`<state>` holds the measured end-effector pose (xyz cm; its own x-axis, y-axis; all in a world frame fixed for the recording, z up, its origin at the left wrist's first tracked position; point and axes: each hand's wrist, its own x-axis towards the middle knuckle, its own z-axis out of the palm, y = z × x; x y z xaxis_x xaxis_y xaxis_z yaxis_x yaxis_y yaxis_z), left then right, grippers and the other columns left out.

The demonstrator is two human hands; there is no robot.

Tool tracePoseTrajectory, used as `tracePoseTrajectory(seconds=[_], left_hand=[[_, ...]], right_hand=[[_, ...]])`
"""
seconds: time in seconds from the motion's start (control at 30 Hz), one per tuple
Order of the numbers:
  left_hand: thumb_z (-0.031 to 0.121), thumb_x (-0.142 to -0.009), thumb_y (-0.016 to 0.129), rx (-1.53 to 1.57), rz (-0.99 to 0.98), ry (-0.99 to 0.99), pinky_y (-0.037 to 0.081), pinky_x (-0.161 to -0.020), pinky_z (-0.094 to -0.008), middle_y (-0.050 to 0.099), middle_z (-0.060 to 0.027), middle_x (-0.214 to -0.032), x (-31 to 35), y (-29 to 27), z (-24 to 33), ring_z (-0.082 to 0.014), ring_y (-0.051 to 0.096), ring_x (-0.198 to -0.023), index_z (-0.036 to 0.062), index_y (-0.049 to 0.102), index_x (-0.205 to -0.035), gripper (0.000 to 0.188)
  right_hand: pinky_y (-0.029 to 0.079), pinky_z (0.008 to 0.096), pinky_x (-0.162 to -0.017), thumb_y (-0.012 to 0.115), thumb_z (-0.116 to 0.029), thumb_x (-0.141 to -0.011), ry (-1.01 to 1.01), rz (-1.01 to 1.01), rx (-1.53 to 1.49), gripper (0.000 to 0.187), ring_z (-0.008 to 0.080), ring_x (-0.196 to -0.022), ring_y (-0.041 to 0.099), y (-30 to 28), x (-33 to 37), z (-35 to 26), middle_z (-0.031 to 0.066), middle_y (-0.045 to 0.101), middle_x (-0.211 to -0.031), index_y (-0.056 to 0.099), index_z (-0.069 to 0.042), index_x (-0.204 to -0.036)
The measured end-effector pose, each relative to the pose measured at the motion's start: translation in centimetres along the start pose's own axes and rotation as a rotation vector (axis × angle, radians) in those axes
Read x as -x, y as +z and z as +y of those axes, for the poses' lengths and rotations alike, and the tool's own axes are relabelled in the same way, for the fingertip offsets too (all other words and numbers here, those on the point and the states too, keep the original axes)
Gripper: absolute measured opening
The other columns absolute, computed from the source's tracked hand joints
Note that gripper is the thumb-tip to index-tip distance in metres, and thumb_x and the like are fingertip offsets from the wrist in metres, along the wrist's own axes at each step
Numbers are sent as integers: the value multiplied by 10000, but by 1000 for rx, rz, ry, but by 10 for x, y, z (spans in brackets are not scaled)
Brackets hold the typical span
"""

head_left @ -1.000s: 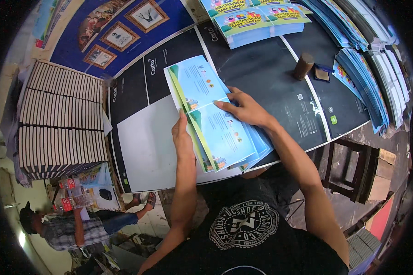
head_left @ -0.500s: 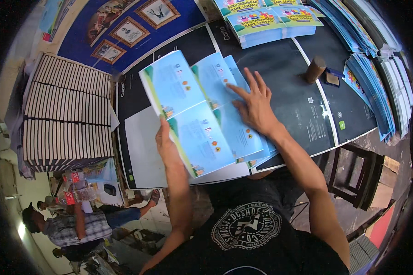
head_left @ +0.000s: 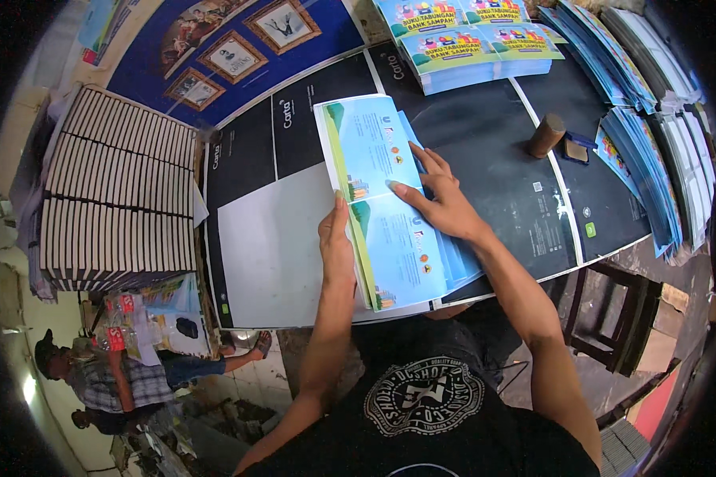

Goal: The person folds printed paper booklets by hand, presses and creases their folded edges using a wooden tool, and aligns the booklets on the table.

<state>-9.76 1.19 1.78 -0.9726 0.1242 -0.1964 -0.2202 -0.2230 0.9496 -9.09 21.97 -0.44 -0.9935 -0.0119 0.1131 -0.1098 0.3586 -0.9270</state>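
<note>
A light-blue printed double booklet cover sheet [head_left: 390,246] with a green left edge lies in front of me, over further blue sheets [head_left: 459,266] that stick out at its right. My left hand [head_left: 337,248] grips the left edge, thumb up and the other fingers largely hidden. At the right edge my right hand [head_left: 452,205] presses its thumb on the top sheet near the middle fold, its fingers bent around the far side. The sheets rest over the black table covering [head_left: 485,119] and a plain white sheet [head_left: 270,230].
A tall stack of bound blocks [head_left: 119,191] stands at the left. Stacked yellow-and-blue covers [head_left: 485,75] sit at the back. A brown cylinder [head_left: 546,135] and a small dark-blue case [head_left: 577,149] lie right, beside fanned blue sheets [head_left: 648,175]. A wooden stool [head_left: 612,318] stands below.
The left-hand sheets have shifted right onto the others, forming one overlapping pile. My left hand moved right with them; my right hand went from spread fingers to holding the right edge.
</note>
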Motion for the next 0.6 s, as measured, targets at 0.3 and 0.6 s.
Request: tracePoseTrajectory(seconds=[0.3, 0.6], left_hand=[[428, -1077, 505, 55, 159, 75, 613, -806, -355, 703, -185, -1165, 11, -47, 42, -250, 732, -933, -55, 575, -1335, 552], [430, -1084, 482, 120, 197, 23, 584, -883, -371, 685, -177, -1184, 5, -33, -4, -246, 705, -1021, -36, 552, -1373, 553]], right_hand=[[178, 690, -1158, 631, -488, -973, -29, 176, 366, 537, 467, -1527, 190, 9, 3, 25, 253, 344, -1608, 739, -19, -1209], [131, 673, -1179, 614, -492, -985, -108, 108, 260, 500, 472, -1525, 179, 9, 8, -4, 240, 341, -1611, 788, -44, -1124]])
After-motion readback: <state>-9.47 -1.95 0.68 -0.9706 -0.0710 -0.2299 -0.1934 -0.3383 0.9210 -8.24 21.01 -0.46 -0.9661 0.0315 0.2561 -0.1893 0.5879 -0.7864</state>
